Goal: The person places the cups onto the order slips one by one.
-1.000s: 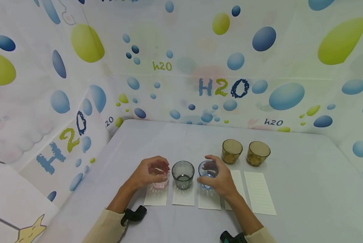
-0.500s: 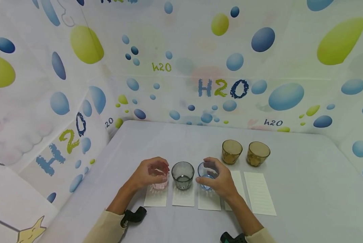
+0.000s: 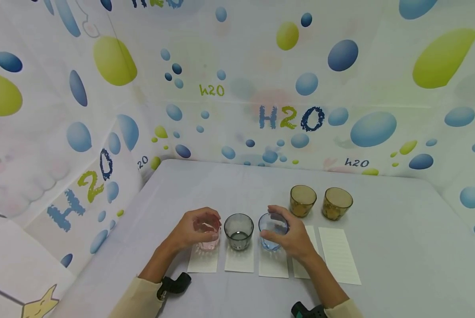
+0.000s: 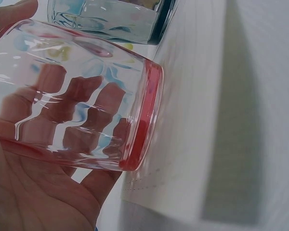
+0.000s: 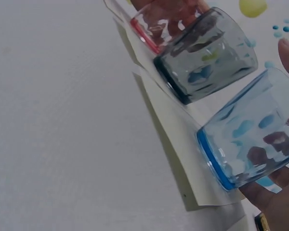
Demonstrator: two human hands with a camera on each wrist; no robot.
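On the left, my left hand [image 3: 195, 229] curls round a clear pink drinking glass [image 4: 77, 101], fingers behind it and thumb in front. My right hand [image 3: 294, 234] curves round a blue glass [image 5: 253, 134]; its fingers show through the glass, and the thumb lies on the near side. Between the hands a grey glass [image 3: 239, 232] stands upright, untouched. The pink, grey and blue glasses are at the far ends of separate pale paper cards [image 3: 274, 265]. Whether the pink or blue base is slightly raised is hard to tell.
Two amber glasses [image 3: 302, 201] stand behind and right of my right hand. Two more paper cards [image 3: 340, 256] lie to the right, one partly under my right hand and wrist. A white cloth covers the table [image 3: 396, 247]. A patterned sheet [image 3: 229, 53] rises behind it.
My right hand and the blue glass have shifted slightly right, with the thumb drawn in across the glass. The left hand and pink glass hold their place. The head view tips slightly.
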